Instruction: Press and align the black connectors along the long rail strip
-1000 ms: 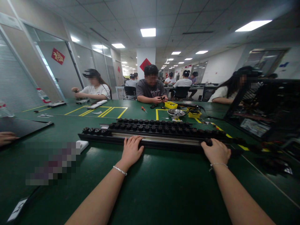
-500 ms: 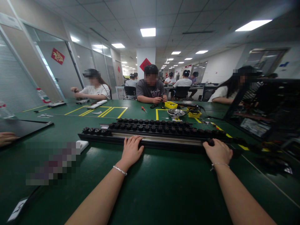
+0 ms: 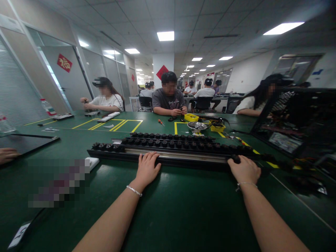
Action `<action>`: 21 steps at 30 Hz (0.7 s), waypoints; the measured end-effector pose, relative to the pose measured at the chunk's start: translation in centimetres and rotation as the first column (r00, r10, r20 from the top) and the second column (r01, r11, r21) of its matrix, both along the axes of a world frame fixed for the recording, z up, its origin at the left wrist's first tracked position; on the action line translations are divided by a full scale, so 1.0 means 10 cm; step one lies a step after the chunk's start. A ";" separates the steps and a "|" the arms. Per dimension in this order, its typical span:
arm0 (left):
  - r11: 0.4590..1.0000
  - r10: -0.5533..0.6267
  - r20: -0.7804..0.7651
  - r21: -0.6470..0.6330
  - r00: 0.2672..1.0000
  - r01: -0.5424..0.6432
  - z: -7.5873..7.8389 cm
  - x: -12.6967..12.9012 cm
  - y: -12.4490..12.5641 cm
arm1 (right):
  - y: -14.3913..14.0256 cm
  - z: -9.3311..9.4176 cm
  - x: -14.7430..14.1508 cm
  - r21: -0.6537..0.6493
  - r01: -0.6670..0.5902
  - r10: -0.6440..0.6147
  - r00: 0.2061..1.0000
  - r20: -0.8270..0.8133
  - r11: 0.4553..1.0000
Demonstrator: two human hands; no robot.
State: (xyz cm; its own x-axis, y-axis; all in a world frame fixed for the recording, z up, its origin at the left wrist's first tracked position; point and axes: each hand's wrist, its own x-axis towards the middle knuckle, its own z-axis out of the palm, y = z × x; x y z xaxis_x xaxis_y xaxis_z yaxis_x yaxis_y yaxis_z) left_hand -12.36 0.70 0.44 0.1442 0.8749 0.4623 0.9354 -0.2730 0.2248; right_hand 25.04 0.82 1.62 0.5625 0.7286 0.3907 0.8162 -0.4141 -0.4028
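Observation:
A long black rail (image 3: 189, 162) with a pale metal channel lies across the table before me. Small round black parts (image 3: 109, 147) sit in a row at its left end. My left hand (image 3: 148, 169) is hooked over the near edge, fingers on top and thumb on the front side. Toward the right end, my right hand (image 3: 245, 169) is closed around a small black round piece (image 3: 235, 159) at the channel. Its fingertips are partly hidden. Further rows of round black parts (image 3: 168, 143) stand on rails just behind.
A steel bowl (image 3: 196, 126), a yellow bin (image 3: 191, 117) and an orange screwdriver (image 3: 161, 122) lie farther back. An open black case (image 3: 286, 122) stands at right. A white power strip (image 3: 92, 162) lies left, partly blurred out. Another person's hand (image 3: 8, 155) rests on a dark panel.
Both my hands and the rail stay in place. Nothing has visibly been picked up or let go.

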 end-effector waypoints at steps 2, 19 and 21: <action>1.000 -0.001 0.001 0.001 1.000 0.001 0.00 0.00 0.00 | 0.00 0.01 0.01 -0.009 0.011 -0.011 1.000 -0.009 1.000; 1.000 -0.008 0.003 0.007 1.000 0.008 0.00 0.00 0.00 | -0.02 0.07 0.03 -0.008 0.042 -0.043 0.998 -0.044 0.999; 1.000 -0.008 0.003 0.010 1.000 0.008 -0.01 0.00 0.00 | -0.02 0.06 0.03 0.002 0.044 -0.044 0.998 -0.041 0.999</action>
